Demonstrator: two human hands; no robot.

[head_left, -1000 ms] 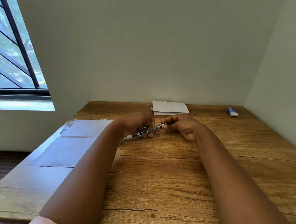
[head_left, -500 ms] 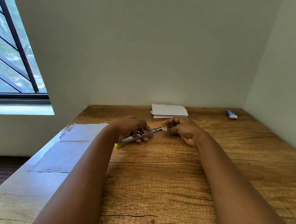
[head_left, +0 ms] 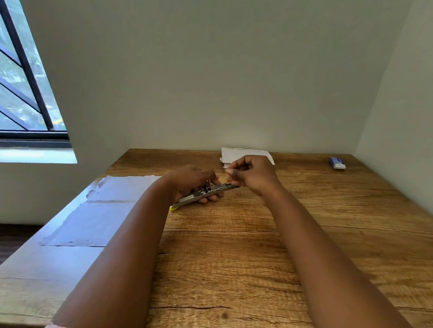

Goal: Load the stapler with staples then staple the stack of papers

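Gripping the opened stapler (head_left: 206,192) (its tray's contents unreadable), the left hand (head_left: 192,181) steadies it; right hand (head_left: 254,176) curled.

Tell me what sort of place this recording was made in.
Probably a plain room at home or in a small office: a wooden desk pushed into a bare corner, a barred window on the left, a stack of papers and a small blue box on it.

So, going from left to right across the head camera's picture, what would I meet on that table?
Pale sheet taped on the table → left hand holding the opened stapler → right hand, raised in front of the stack of papers → small blue box in the far right corner.
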